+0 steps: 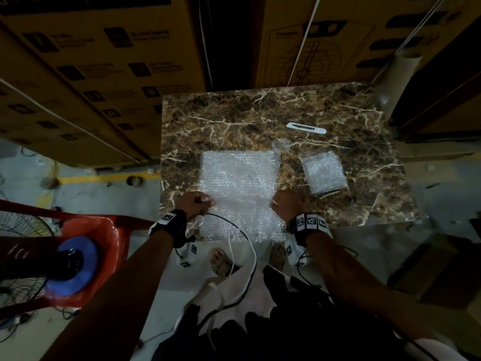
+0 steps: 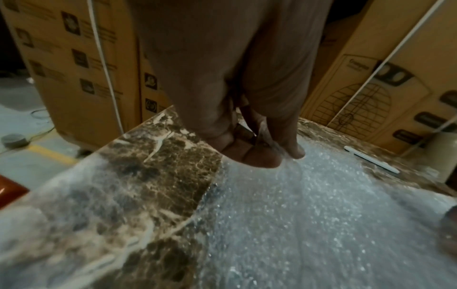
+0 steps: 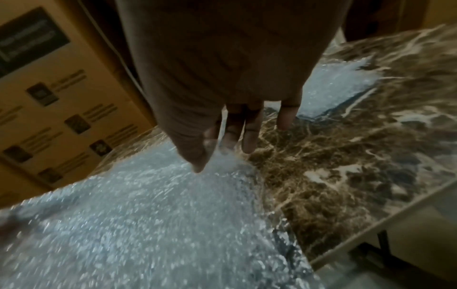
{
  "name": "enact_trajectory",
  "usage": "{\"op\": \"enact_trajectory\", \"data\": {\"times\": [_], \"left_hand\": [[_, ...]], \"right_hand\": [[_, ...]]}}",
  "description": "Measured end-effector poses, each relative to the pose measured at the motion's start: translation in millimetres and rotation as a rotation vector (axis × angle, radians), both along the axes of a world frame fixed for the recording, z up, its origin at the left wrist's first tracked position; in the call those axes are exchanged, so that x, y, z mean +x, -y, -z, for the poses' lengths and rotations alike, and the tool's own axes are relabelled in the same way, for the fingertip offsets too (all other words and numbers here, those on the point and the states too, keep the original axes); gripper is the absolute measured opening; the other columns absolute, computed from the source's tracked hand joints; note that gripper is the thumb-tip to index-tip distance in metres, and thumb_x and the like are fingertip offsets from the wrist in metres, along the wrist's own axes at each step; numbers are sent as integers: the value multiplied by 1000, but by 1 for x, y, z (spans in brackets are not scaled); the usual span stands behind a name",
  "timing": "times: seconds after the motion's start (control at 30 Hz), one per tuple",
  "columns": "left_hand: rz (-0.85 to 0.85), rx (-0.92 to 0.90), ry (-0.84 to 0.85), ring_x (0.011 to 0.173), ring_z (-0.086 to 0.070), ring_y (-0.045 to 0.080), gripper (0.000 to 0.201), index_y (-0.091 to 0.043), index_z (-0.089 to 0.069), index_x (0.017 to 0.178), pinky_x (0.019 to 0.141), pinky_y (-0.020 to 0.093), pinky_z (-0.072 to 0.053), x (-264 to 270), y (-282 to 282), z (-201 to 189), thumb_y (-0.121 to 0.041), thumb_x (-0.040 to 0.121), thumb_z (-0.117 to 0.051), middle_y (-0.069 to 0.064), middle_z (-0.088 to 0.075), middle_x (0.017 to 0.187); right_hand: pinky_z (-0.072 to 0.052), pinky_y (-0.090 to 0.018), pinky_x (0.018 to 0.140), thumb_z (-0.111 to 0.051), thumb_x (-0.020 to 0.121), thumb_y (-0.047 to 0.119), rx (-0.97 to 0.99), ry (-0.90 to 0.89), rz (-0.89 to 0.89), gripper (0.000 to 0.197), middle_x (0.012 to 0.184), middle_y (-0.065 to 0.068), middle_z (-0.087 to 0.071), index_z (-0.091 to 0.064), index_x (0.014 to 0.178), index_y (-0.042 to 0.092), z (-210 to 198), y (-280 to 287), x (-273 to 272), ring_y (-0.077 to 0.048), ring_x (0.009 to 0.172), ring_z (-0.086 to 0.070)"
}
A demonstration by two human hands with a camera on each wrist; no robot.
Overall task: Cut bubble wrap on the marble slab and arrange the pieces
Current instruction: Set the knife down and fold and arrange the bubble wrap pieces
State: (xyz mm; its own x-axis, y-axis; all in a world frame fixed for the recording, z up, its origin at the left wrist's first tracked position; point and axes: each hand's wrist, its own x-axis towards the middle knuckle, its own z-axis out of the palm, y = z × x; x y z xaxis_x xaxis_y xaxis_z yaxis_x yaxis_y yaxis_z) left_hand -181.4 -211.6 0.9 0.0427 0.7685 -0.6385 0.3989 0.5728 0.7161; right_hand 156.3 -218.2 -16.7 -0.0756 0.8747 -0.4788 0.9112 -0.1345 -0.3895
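Bubble wrap sheet (image 1: 238, 183) flat on marble worktop (image 1: 351, 110), near edge overhanging. Left hand (image 1: 194, 205), right hand (image 1: 287, 204): fingers pinch sheet's side edges. Cut pieces (image 1: 324, 174) stacked just right. Cutter (image 1: 306, 128) idle beyond. Further cutting likely remains.

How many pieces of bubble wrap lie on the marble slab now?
2. The large sheet lies near the slab's front edge, held by the left hand and right hand. A small folded piece lies to its right. More may be hidden.
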Motion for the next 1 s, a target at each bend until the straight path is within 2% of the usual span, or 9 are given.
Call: {"op": "enact_trajectory", "data": {"times": [0.1, 0.2, 0.33, 0.43, 0.53, 0.6, 0.77, 0.87, 1.0], "left_hand": [[132, 99, -173, 80, -68, 26, 29, -12, -70, 77, 80, 42, -54, -7, -3, -3, -37, 83, -84, 11, -73, 81], [154, 153, -139, 70, -58, 21, 49, -15, -58, 64, 71, 36, -41, -11, -5, -8, -56, 79, -80, 4, -59, 68], [48, 65, 21, 95, -67, 16, 71, -17, -70, 85, 91, 35, -49, -20, -6, -1, -85, 64, -70, 6, -74, 94], [-58, -32, 133, 115, -65, 21, 84, -15, -64, 131, 106, 42, -49, -16, -3, 2, -76, 74, -73, 4, -67, 130], [-178, 16, 167, 76, -70, 17, 37, -12, -61, 108, 64, 32, -60, 9, 2, -15, -45, 95, -68, 3, -73, 92], [-198, 147, 91, 48, -60, 13, 29, -12, -57, 92, 44, 28, -49, 25, 1, -21, -39, 99, -63, 2, -66, 69], [-287, 326, 122, 40, -47, 14, 24, -11, -54, 101, 42, 24, -38, 58, -9, -32, -33, 102, -62, -1, -64, 72], [-240, 334, 164, 45, -53, 20, 22, -10, -53, 100, 44, 28, -43, 78, -21, -45, -31, 103, -60, 5, -66, 82], [-230, 275, 198, 56, -63, 20, 21, -13, -54, 99, 60, 38, -55, 104, -38, -46, -32, 102, -61, 5, -74, 91]], "right_hand": [[-51, -36, 85, -76, 89, 23, 67, -189, 152, 22, 99, -9, -70, -71, 100, 5, -13, 5, 8, -19, 89, -59], [-53, -39, 81, -80, 83, 38, -29, -374, 168, 28, 90, 0, -71, -68, 93, 15, -22, 9, 21, -18, 85, -66], [-54, -35, 77, -81, 85, 37, -180, -701, 391, 25, 89, 7, -72, -69, 100, 22, -34, 14, 30, -11, 83, -68], [-54, -35, 77, -76, 85, 36, -263, -889, 587, 22, 82, 0, -74, -73, 92, 16, -48, 19, 28, -19, 81, -68], [-54, -31, 70, -70, 94, 29, -163, -877, 673, 14, 81, -2, -72, -72, 84, 21, -51, 19, 25, -16, 73, -67], [-57, -36, 65, -67, 97, 25, -82, -919, 772, 11, 90, -7, -74, -73, 97, 15, -52, 18, 24, -22, 74, -71], [-51, -32, 49, -65, 99, 19, 132, -796, 704, 21, 81, -15, -66, -61, 104, -1, -32, 13, 38, -24, 57, -59], [-54, -35, 57, -69, 98, 23, 202, -731, 705, 24, 82, -10, -69, -64, 101, 0, -47, 12, 52, -20, 64, -63], [-57, -49, 62, -76, 93, 23, 165, -734, 781, 35, 85, -32, -67, -64, 92, -9, -51, -5, 93, -27, 65, -62]]}}
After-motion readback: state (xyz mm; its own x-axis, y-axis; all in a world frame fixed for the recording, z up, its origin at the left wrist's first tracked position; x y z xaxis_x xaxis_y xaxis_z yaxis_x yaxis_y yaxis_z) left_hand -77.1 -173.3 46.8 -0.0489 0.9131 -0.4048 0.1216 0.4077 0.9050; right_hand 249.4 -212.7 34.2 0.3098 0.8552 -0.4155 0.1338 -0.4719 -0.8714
